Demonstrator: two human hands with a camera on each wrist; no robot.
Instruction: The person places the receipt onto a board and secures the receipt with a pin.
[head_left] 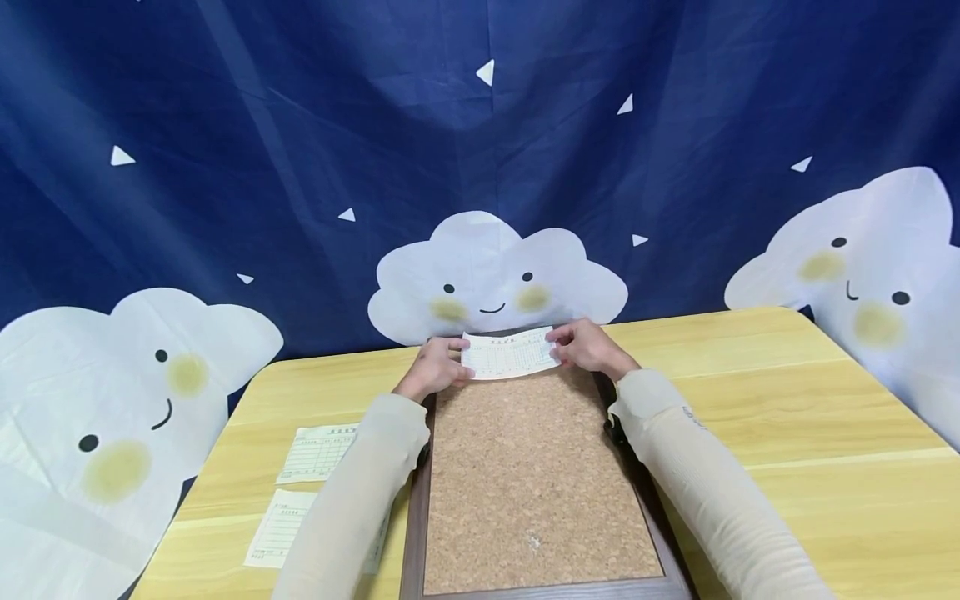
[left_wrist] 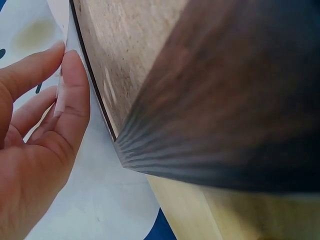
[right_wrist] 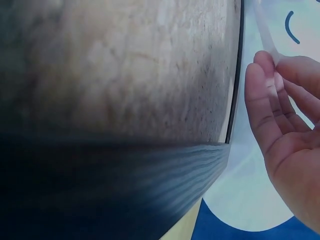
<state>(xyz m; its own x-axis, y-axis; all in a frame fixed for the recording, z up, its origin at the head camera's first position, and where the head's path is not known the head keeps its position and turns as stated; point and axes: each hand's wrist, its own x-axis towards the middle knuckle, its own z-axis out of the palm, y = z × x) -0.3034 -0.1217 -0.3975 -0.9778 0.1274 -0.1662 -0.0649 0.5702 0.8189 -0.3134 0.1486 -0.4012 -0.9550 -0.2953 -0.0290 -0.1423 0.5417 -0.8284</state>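
Note:
Between my two hands a white printed form slip (head_left: 508, 354) is stretched lengthwise, sagging slightly in the middle. My left hand (head_left: 438, 367) pinches its left end between thumb and fingers, and my right hand (head_left: 588, 346) pinches its right end. In the head view the slip overlaps the far end of a cork board (head_left: 536, 483) with a dark wood frame (head_left: 416, 533). Both wrist views show the slip edge-on: a thin strip (left_wrist: 61, 95) at the left fingertips and a pale edge (right_wrist: 267, 32) at the right ones.
Two more printed slips lie on the light wooden table (head_left: 810, 417) left of the board: an upper slip (head_left: 311, 454) and a lower slip (head_left: 281, 529), both partly covered by the left sleeve (head_left: 352, 500). Behind the table hangs a dark blue curtain (head_left: 420, 150) with cloud faces.

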